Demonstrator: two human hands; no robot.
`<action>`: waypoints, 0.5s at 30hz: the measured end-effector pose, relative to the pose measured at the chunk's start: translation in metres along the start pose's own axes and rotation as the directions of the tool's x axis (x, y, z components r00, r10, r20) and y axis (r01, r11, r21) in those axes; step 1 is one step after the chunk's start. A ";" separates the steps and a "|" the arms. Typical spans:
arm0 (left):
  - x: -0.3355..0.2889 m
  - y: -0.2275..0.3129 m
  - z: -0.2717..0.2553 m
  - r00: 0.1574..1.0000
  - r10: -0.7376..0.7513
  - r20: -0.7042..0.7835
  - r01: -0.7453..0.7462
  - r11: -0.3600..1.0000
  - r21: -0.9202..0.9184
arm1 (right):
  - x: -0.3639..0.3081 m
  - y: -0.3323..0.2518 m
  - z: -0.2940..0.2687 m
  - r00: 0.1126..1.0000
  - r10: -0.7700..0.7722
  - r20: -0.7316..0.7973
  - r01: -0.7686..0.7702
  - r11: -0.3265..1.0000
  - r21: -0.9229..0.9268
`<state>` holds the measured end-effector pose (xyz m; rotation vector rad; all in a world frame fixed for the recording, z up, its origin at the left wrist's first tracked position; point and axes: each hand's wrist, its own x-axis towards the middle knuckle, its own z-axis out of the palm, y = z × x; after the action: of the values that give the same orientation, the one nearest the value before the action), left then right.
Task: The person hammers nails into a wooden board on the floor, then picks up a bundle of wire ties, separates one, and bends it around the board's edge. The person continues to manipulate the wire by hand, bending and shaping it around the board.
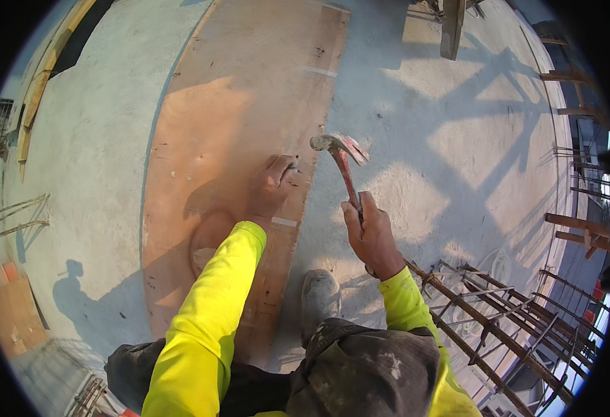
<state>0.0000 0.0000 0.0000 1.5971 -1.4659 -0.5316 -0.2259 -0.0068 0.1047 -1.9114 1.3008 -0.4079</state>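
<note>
While the right fingers [369, 204] grasp a hammer [342, 156], the left fingers [278, 172] are clenched over the plywood [211, 128].

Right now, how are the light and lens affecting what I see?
In the head view, the fisheye bends the edges of the long board; also there, sunlight throws criss-cross shadows across the gray floor at right; in that same view, the hammer in the right hand shows little blur.

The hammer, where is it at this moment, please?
In the head view, the hammer is slightly right of centre, gripped by its handle in the person's right hand, its metal head appearing at the right edge of the plywood board.
</note>
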 end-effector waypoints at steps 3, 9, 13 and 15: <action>-0.001 0.017 -0.003 1.000 -0.009 -0.013 0.008 0.996 -0.091 | 0.002 0.018 0.010 0.997 0.068 -0.020 -0.067 0.996 0.057; 0.018 0.020 -0.014 0.921 0.346 0.180 -0.369 0.923 0.113 | 0.020 0.040 0.040 0.977 0.211 -0.024 -0.200 0.951 0.237; 0.045 0.019 -0.011 0.897 0.189 0.400 -0.322 0.899 0.297 | 0.031 0.027 0.061 0.919 0.391 0.039 -0.356 0.786 0.506; 0.054 0.012 -0.012 0.934 0.045 0.354 -0.162 0.937 0.308 | 0.037 0.023 0.067 0.915 0.404 0.021 -0.346 0.756 0.556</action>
<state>0.0136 -0.0461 0.0291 1.7315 -1.9801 -0.5398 -0.1823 -0.0160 0.0383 -1.1239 1.4053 -0.5984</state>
